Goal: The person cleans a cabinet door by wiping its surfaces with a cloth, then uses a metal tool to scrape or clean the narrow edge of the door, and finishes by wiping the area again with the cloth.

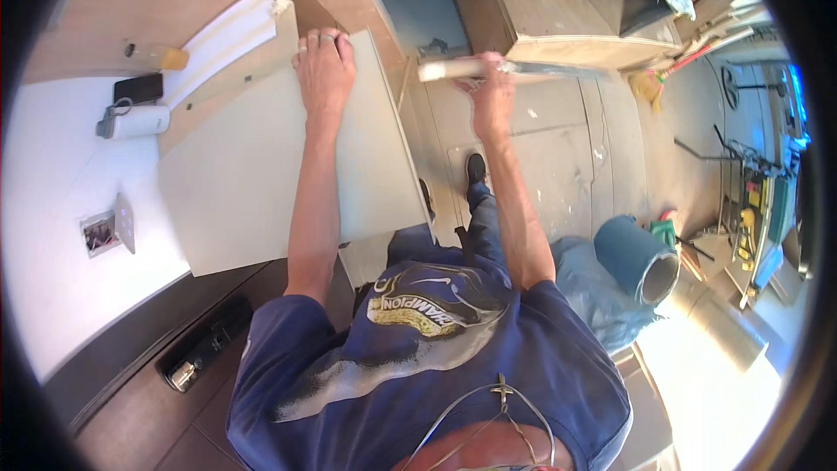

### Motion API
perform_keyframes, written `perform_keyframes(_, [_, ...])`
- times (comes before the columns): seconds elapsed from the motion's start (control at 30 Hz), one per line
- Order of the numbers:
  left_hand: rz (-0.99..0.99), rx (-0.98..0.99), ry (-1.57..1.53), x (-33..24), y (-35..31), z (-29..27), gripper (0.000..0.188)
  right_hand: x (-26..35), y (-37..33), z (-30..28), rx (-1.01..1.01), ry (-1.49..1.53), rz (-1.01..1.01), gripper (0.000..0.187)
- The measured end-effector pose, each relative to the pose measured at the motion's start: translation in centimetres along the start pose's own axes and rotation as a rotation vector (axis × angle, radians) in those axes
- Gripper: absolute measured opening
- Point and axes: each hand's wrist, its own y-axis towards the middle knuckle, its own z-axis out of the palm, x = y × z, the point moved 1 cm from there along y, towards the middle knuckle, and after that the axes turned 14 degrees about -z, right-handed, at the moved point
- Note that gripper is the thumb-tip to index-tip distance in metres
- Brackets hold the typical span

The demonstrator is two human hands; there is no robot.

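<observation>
My left hand (326,70) lies over the far edge of a large pale flat board (235,183), its fingers curled at the rim. A ring shows on one finger. The board rests at my left on a wooden surface, and its near edge reaches towards my body. My right hand (493,100) is closed around a long, narrow tool (558,70), held out to the right of the board above the floor. The tool has a whitish block-like end on the left and a thin grey strip on the right. Blur hides its exact kind.
A white bottle (139,121), a dark phone-like object (139,88) and a yellow-handled tool (161,57) lie left of the board. An open wall socket (105,231) shows wires. Ahead stands a wooden cabinet (593,51); to the right are a broom (647,87) and a blue bucket (632,253).
</observation>
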Motion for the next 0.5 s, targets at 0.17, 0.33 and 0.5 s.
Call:
perform_keyframes(0.17, [-0.039,0.045,-0.014,0.6,-0.7,0.5,0.025,0.2,-1.9,-0.8,0.120,0.065,0.009,0.026])
perform_keyframes(0.33, [-0.036,0.036,-0.015,1.3,-0.6,0.6,0.026,0.6,-0.6,0.0,-0.201,0.259,-0.179,0.019])
perform_keyframes(0.5, [-0.031,0.019,-0.011,1.4,-0.5,0.8,0.027,-1.2,-3.9,2.7,0.039,0.283,-0.008,0.022])
